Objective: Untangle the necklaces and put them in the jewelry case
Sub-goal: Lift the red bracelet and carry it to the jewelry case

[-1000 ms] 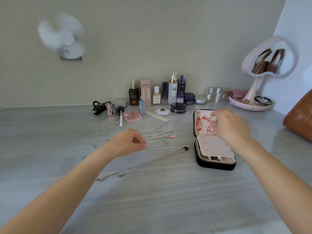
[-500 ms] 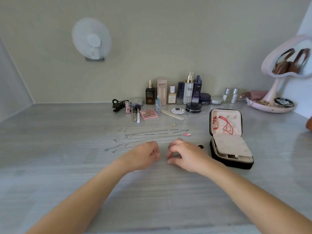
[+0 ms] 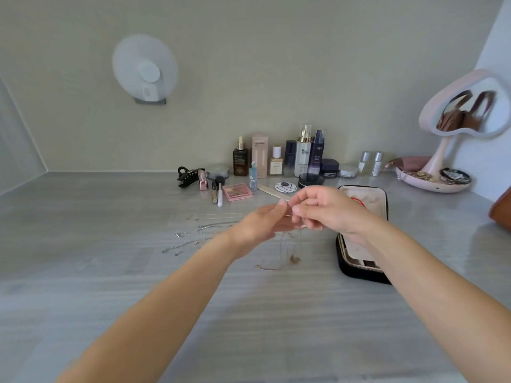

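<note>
My left hand [image 3: 262,225] and my right hand [image 3: 326,210] meet above the grey table, both pinching a thin chain necklace [image 3: 282,255]. It hangs down in a loop with a small dark pendant, and its lower end trails on the table. Several silver necklaces [image 3: 199,233] lie stretched in rows to the left of my hands. The black jewelry case [image 3: 359,269] stands open at the right, partly hidden by my right wrist. A red cord necklace [image 3: 359,201] lies in its cream-lined lid.
Cosmetic bottles, jars and a pink palette [image 3: 237,191] line the back of the table [image 3: 138,272]. A black hair claw [image 3: 188,175] sits at their left. A heart-shaped mirror on a pink tray [image 3: 431,183] stands back right. A brown bag [image 3: 502,214] is at the right edge.
Both hands have risen from the table with the pendant necklace, which lay flat before and now dangles. One second ago my right hand was at the case lid.
</note>
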